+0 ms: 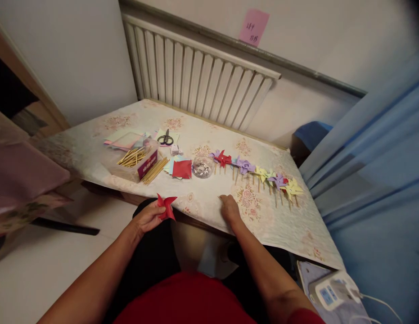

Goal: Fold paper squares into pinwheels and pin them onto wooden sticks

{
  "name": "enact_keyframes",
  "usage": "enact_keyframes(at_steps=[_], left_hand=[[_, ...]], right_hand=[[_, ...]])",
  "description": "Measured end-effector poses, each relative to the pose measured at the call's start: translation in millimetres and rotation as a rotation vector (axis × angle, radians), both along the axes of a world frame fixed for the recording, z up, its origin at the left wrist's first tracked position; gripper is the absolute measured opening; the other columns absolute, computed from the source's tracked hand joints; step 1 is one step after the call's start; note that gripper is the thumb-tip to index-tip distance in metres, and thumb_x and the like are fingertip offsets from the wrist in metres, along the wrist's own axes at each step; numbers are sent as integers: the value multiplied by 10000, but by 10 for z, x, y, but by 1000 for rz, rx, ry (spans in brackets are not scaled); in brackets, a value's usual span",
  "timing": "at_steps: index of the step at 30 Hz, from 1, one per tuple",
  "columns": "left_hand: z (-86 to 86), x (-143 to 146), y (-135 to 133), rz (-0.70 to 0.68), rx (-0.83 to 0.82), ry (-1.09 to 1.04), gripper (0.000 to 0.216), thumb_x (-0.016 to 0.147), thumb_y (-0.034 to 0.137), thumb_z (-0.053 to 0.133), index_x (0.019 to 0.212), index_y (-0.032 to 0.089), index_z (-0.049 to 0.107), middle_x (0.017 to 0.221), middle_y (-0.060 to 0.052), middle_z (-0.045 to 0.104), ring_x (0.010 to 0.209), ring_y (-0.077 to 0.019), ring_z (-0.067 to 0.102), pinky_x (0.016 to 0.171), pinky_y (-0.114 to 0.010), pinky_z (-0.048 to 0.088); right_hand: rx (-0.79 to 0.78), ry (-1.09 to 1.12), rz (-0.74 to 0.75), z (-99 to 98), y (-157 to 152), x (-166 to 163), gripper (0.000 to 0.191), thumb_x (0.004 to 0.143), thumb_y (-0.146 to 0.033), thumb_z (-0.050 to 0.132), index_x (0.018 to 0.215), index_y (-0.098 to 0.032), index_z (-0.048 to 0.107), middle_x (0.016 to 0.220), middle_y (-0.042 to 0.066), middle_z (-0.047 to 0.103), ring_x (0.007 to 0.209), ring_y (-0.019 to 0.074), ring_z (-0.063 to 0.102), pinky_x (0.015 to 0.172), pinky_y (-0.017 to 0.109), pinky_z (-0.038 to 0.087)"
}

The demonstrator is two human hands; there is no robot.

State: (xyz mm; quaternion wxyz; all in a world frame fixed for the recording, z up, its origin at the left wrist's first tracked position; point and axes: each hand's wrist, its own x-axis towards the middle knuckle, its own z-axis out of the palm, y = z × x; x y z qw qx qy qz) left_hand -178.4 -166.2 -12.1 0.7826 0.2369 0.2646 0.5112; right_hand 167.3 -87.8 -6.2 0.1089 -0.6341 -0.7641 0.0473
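My left hand point(151, 217) pinches a red paper pinwheel point(168, 208) just off the table's front edge; no stick shows on it. Over the front part of the table my right hand point(230, 209) has its fingers curled together, and whatever they may hold is too small to make out. Beyond the hands lie a stack of paper squares with a red one point(182, 169) on top and a round clear dish point(202, 167) of small shiny pieces. A row of finished pinwheels on sticks, purple point(245, 165), red point(223, 158) and yellow point(293, 188), stretches to the right.
A box of wooden sticks point(132, 157) stands at the left, with more sticks point(155, 171) beside it. Behind are black-handled scissors point(166, 138) and coloured paper sheets point(123, 141). A radiator point(192, 67) lines the wall; a blue curtain point(374, 157) hangs at right.
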Motion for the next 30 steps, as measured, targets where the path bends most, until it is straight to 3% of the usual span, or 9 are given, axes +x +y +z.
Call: enact_keyframes(at_steps=[3,8,9,11,13,15,21,25,30], left_hand=[[11,0,-3,-2,8,-10,322,664,117,851,951,92,707,814,-88,744,687,-151,681,684,-241,540],[0,-10,2,0,1,-13,315,658,114,854,937,92,709,784,-74,729,630,-122,644,672,-234,533],[-6,-15,6,1,-3,-3,295,659,116,853,916,89,710,779,-77,727,635,-126,646,669,-234,532],[-12,-22,16,-1,-5,22,255,665,118,849,875,83,708,769,-83,721,638,-130,647,645,-222,523],[-8,-23,25,-11,4,37,243,667,123,846,861,79,707,763,-86,716,622,-125,635,617,-213,510],[4,-18,30,-22,19,38,243,669,134,843,863,85,706,756,-85,710,607,-123,621,607,-217,505],[34,-9,29,-36,16,45,230,657,157,846,820,106,692,674,-55,666,560,-113,569,587,-228,499],[32,-19,31,15,-42,84,313,594,148,883,845,96,704,745,-84,699,617,-140,613,625,-247,530],[-4,-28,50,30,-33,55,286,614,108,851,857,112,700,712,-64,696,540,-114,576,608,-248,533]], right_hand=[[-14,28,0,38,-69,81,394,869,-61,451,1133,-203,706,993,102,638,869,196,579,778,277,417],[-192,582,-126,166,-69,-83,349,762,-98,482,984,-167,741,810,43,677,669,153,572,663,258,450],[-206,645,-148,223,-72,-134,359,776,-148,468,1025,-169,726,751,14,660,574,133,527,580,245,428],[-282,1042,-243,376,-106,-232,403,771,-256,491,1112,-158,683,665,-33,609,434,94,387,446,223,321],[-316,1350,-261,571,-174,-313,433,704,-305,571,1101,-158,663,599,-76,541,390,55,280,402,200,218],[-326,1516,-249,782,-255,-371,404,661,-310,627,1036,-161,651,556,-95,503,382,35,233,392,188,148],[-288,1629,-181,1249,-419,-427,250,664,-349,663,833,-177,602,472,-116,425,361,19,197,383,188,91],[-279,1661,-188,1367,-473,-445,223,670,-347,654,802,-182,585,456,-116,423,355,22,206,381,188,98],[-275,1690,-190,1408,-525,-455,234,645,-302,645,835,-173,599,478,-108,460,365,21,218,386,183,103]])
